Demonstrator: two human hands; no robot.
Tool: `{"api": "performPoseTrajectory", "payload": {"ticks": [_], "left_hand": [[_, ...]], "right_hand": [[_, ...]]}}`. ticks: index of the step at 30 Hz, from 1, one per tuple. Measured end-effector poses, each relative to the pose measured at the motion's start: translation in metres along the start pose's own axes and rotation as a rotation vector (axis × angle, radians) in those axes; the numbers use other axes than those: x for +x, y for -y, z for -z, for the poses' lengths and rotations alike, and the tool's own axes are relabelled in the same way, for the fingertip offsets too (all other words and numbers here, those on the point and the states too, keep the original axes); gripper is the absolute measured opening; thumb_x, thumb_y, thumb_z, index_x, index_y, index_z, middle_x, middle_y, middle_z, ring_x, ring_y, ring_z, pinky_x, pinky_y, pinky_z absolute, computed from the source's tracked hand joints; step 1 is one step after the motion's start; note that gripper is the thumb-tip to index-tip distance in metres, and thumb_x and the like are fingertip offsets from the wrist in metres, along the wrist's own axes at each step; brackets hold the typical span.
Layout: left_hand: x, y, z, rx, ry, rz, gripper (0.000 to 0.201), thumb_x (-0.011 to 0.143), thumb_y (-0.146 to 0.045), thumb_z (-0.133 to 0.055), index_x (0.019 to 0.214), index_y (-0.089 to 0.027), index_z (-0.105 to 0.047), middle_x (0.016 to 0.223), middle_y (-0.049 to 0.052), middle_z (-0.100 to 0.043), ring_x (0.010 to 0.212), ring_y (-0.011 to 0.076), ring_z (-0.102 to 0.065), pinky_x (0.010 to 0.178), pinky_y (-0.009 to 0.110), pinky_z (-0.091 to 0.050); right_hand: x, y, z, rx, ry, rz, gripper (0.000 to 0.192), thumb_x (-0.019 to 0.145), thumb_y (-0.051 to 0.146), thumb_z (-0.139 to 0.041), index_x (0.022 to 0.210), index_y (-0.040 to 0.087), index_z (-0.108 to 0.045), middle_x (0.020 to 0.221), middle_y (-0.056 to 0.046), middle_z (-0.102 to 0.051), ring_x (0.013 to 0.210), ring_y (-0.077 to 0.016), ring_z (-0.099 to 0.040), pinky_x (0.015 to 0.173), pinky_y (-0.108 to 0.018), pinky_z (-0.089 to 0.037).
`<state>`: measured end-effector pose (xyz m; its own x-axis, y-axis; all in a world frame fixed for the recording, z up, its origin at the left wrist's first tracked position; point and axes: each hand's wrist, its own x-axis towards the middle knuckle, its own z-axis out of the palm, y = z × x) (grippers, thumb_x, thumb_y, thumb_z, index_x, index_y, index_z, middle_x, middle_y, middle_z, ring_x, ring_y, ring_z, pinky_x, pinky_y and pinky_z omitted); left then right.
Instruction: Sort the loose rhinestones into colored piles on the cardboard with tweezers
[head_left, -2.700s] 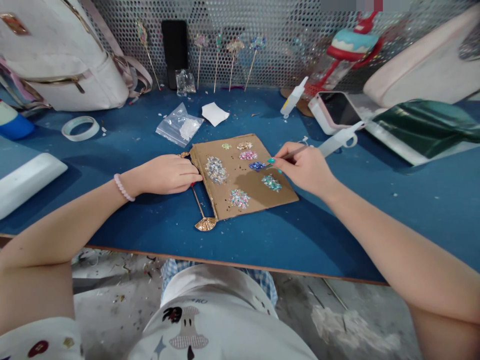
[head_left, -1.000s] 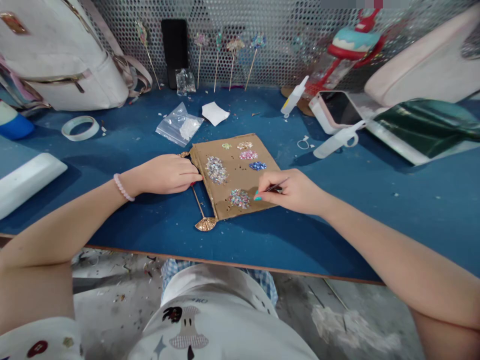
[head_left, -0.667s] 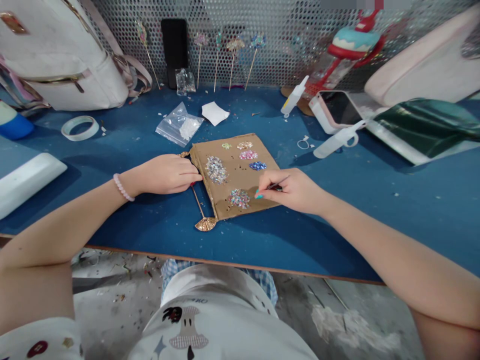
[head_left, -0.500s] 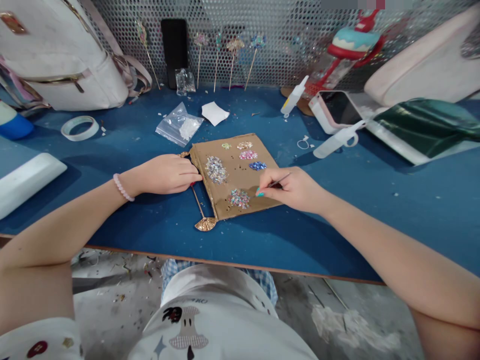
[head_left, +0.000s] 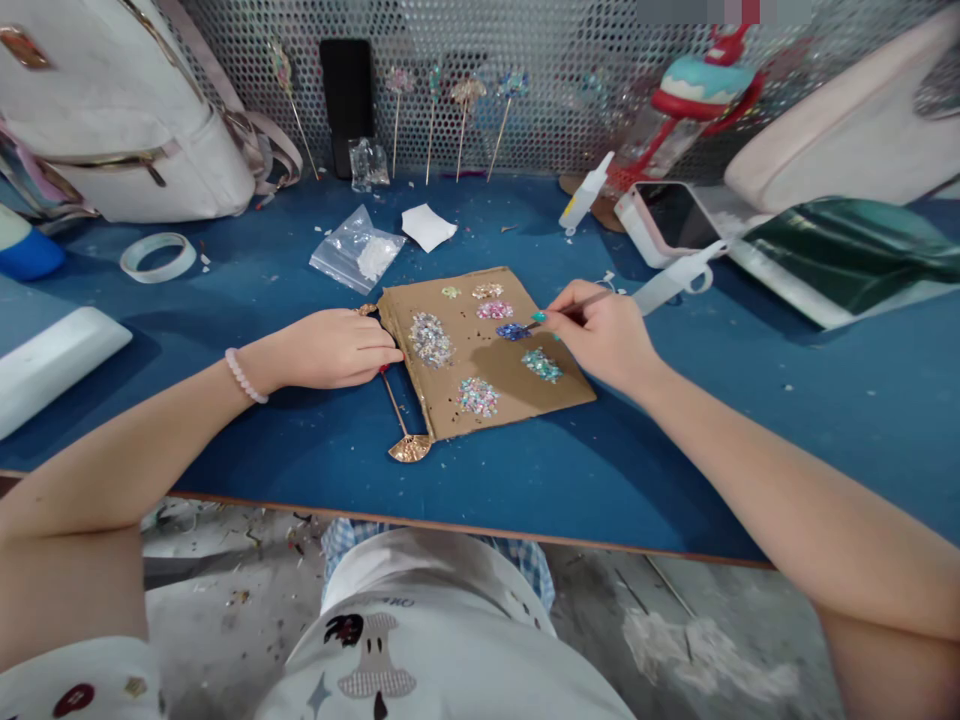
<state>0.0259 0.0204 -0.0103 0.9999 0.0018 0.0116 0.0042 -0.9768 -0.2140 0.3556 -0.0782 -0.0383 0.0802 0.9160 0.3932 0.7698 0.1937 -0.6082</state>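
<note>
My right hand (head_left: 604, 335) is pinched around slim metal tweezers (head_left: 589, 303), whose tip is at the small pile of blue sequins (head_left: 512, 331). That pile is on a piece of brown cardboard (head_left: 491, 365), along with silvery (head_left: 431, 340), multicoloured (head_left: 478, 397), teal (head_left: 541, 365), pink (head_left: 495, 311), gold (head_left: 488, 291) and pale green (head_left: 451, 292) piles. At the cardboard's left edge my left hand (head_left: 337, 348) is closed, its fingertips on the stem of a gold hairpin with a fan-shaped end (head_left: 410, 448). My fingers hide the stem's upper part.
Behind the cardboard lie a zip bag (head_left: 358, 250) and a white paper scrap (head_left: 429, 228). Glue bottles (head_left: 679, 278), a pink-cased phone (head_left: 671, 218) and a green pouch (head_left: 855, 250) are at right. Tape (head_left: 157, 258) and a backpack (head_left: 150, 120) are at left. Several decorated sticks (head_left: 463, 125) stand behind.
My right hand has moved up and away with the tweezers, from beside the multicoloured pile to the blue one, uncovering the teal pile. My left hand has stayed in place.
</note>
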Motion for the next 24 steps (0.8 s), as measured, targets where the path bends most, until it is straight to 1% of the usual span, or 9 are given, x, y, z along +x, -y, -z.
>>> {"api": "performPoseTrajectory", "payload": {"ticks": [5, 10, 14, 16, 20, 22, 24], "left_hand": [[-0.001, 0.000, 0.000, 0.005, 0.006, 0.005, 0.036, 0.104, -0.025, -0.035, 0.120, -0.013, -0.065, 0.113, 0.012, -0.071, 0.102, 0.0198, -0.062, 0.083, 0.033, -0.046], [-0.002, 0.001, -0.002, 0.029, -0.079, -0.037, 0.035, 0.103, -0.023, -0.036, 0.116, -0.013, -0.067, 0.109, 0.012, -0.072, 0.098, 0.0199, -0.064, 0.080, 0.032, -0.047], [-0.001, 0.003, -0.004, 0.035, -0.134, -0.051, 0.034, 0.102, -0.025, -0.038, 0.113, -0.016, -0.069, 0.106, 0.010, -0.073, 0.097, 0.0185, -0.066, 0.079, 0.030, -0.048], [-0.001, 0.003, -0.004, 0.022, -0.133, -0.045, 0.034, 0.101, -0.025, -0.039, 0.113, -0.017, -0.070, 0.106, 0.010, -0.074, 0.097, 0.0180, -0.067, 0.079, 0.029, -0.049], [-0.001, 0.003, -0.003, -0.029, -0.115, -0.018, 0.032, 0.099, -0.026, -0.042, 0.113, -0.019, -0.070, 0.106, 0.010, -0.074, 0.097, 0.0179, -0.067, 0.079, 0.029, -0.050], [-0.001, 0.003, -0.003, -0.048, -0.113, -0.005, 0.031, 0.099, -0.026, -0.043, 0.113, -0.019, -0.070, 0.106, 0.010, -0.074, 0.097, 0.0178, -0.067, 0.079, 0.029, -0.050], [-0.001, 0.003, -0.003, -0.057, -0.119, -0.007, 0.031, 0.099, -0.026, -0.043, 0.113, -0.019, -0.070, 0.106, 0.010, -0.074, 0.097, 0.0181, -0.067, 0.080, 0.029, -0.050]], "right_hand": [[-0.001, 0.001, 0.000, -0.048, -0.002, -0.007, 0.016, 0.079, 0.029, -0.063, 0.065, 0.024, -0.055, 0.057, 0.001, -0.058, 0.051, -0.0159, -0.052, 0.052, -0.031, -0.039], [-0.002, 0.002, 0.001, -0.064, -0.015, -0.005, 0.016, 0.080, 0.031, -0.062, 0.067, 0.024, -0.055, 0.057, 0.002, -0.059, 0.051, -0.0155, -0.053, 0.053, -0.030, -0.040], [-0.009, 0.012, -0.001, 0.010, 0.001, 0.027, 0.020, 0.082, 0.036, -0.061, 0.067, 0.024, -0.055, 0.059, 0.001, -0.061, 0.052, -0.0146, -0.054, 0.053, -0.030, -0.040], [-0.016, 0.022, -0.002, 0.073, 0.058, 0.072, 0.022, 0.083, 0.038, -0.061, 0.068, 0.023, -0.056, 0.061, 0.000, -0.062, 0.053, -0.0143, -0.053, 0.052, -0.029, -0.039], [-0.032, 0.045, -0.005, 0.186, 0.232, 0.172, 0.025, 0.086, 0.041, -0.061, 0.069, 0.022, -0.059, 0.062, -0.001, -0.063, 0.055, -0.0138, -0.053, 0.053, -0.028, -0.038], [-0.037, 0.052, -0.007, 0.214, 0.307, 0.209, 0.026, 0.087, 0.039, -0.060, 0.068, 0.022, -0.058, 0.061, -0.001, -0.062, 0.053, -0.0126, -0.052, 0.052, -0.027, -0.037], [-0.040, 0.055, -0.008, 0.217, 0.353, 0.229, 0.026, 0.088, 0.037, -0.060, 0.067, 0.021, -0.058, 0.061, -0.001, -0.062, 0.052, -0.0118, -0.051, 0.051, -0.026, -0.036]]}}
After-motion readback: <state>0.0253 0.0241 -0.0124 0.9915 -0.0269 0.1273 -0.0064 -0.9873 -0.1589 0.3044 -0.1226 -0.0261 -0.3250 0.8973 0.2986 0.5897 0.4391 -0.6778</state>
